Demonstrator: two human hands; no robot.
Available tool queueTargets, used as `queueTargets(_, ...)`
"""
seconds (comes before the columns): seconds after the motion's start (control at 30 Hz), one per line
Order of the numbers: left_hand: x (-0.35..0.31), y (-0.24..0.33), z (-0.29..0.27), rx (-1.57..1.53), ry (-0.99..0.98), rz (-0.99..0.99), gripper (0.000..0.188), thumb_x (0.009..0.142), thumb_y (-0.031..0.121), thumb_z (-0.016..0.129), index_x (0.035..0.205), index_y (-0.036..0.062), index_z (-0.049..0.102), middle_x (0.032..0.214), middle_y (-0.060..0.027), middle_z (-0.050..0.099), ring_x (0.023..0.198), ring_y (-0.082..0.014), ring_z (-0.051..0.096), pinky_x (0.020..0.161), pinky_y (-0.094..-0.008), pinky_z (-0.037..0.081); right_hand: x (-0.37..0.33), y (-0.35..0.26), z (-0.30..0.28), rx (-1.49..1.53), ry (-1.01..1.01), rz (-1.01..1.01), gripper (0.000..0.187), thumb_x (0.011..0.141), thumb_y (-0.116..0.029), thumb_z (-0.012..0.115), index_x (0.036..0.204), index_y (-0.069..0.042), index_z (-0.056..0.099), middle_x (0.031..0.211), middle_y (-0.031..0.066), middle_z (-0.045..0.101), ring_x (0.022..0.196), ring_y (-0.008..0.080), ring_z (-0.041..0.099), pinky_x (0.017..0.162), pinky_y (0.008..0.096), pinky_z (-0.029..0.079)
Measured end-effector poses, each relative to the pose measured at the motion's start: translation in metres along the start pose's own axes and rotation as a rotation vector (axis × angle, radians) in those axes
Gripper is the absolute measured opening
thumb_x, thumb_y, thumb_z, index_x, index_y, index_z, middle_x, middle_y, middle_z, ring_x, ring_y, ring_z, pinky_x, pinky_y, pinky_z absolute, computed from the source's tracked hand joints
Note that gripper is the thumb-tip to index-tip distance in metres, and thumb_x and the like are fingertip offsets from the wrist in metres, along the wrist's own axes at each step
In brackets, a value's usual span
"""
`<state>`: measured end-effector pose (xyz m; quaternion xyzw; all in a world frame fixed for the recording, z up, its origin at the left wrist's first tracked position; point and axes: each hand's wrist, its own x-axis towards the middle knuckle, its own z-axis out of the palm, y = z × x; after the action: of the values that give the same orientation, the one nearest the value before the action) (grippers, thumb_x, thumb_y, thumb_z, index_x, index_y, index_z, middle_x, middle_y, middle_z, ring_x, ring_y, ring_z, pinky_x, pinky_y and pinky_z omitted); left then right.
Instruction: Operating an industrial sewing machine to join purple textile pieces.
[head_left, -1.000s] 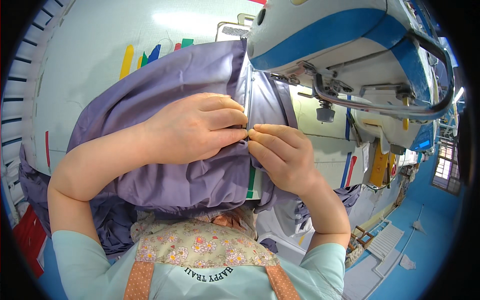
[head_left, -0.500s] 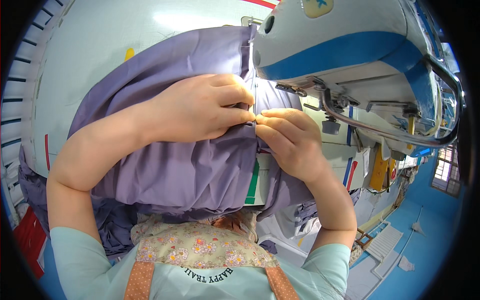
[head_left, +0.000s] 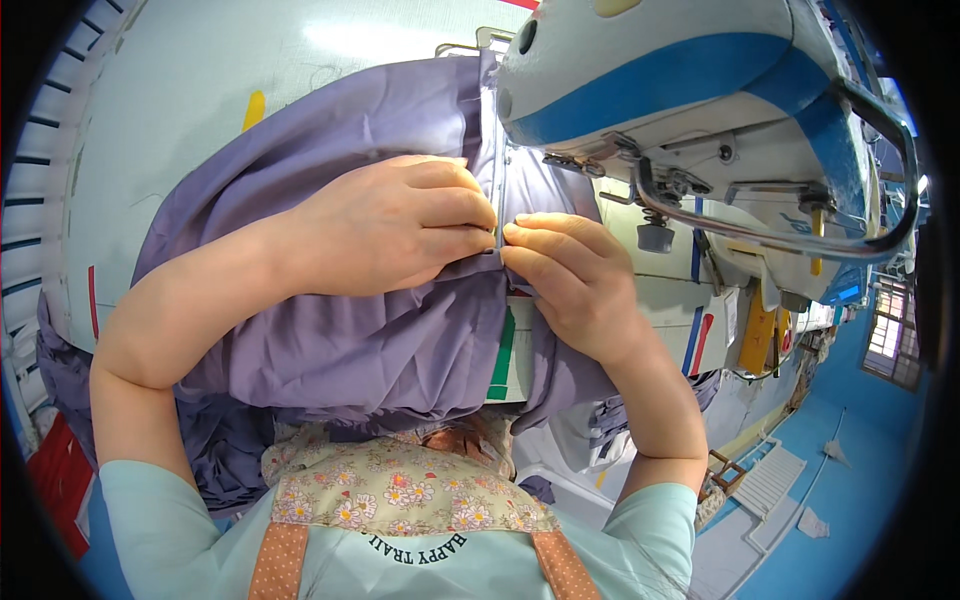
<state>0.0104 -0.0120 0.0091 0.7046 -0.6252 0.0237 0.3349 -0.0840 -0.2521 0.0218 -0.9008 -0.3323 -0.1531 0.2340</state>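
Note:
Purple cloth (head_left: 330,335) lies gathered over the sewing table and hangs off its front edge. A narrow pale strip (head_left: 500,165) runs along a folded seam in it, just left of the sewing machine head (head_left: 650,100). My left hand (head_left: 415,225) rests on the cloth, with thumb and fingers pinched on it at the left side of this strip. Opposite, my right hand (head_left: 575,275) pinches the cloth at the strip's right side, fingertips close to the left ones. Whether the strip is a zip or a folded edge I cannot make out.
A bent metal bar (head_left: 790,245) curves out below the machine head, close to my right hand. A yellow marker strip (head_left: 254,109) and a green tape strip (head_left: 503,355) are on the pale table top (head_left: 200,130). Darker purple cloth (head_left: 225,450) hangs at the lower left.
My fingertips have parted slightly, the left hand shifting a little left, and more of the pale strip shows between them. The view has shifted slightly; both hands stay on the cloth.

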Motion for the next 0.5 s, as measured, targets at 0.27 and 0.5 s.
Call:
queueTargets(0.27,0.0013,-0.0003,0.0,0.014,-0.006,0.024,0.032,0.075,0.007,0.073,0.106,0.0074,0.069,0.116,-0.0034,0.063,0.107,-0.0258,0.062,0.098,-0.0416,0.052,0.0005,-0.0045,-0.0005,-0.059,-0.027,-0.045,0.027,0.072,-0.011,0.07,0.099,-0.007,0.071,0.106,0.0051,0.069,0.103,0.0227,0.067,0.079,0.0349,0.057)
queueTargets(0.5,0.0051,-0.0067,-0.0009,0.019,-0.037,0.024,0.033,0.074,0.007,0.072,0.108,0.0078,0.07,0.117,-0.0033,0.063,0.108,-0.0258,0.061,0.097,-0.0405,0.052,0.0022,-0.0012,-0.0033,-0.084,-0.056,-0.005,0.026,0.074,-0.012,0.07,0.1,-0.01,0.071,0.108,0.0018,0.069,0.104,0.02,0.067,0.075,0.0307,0.057)
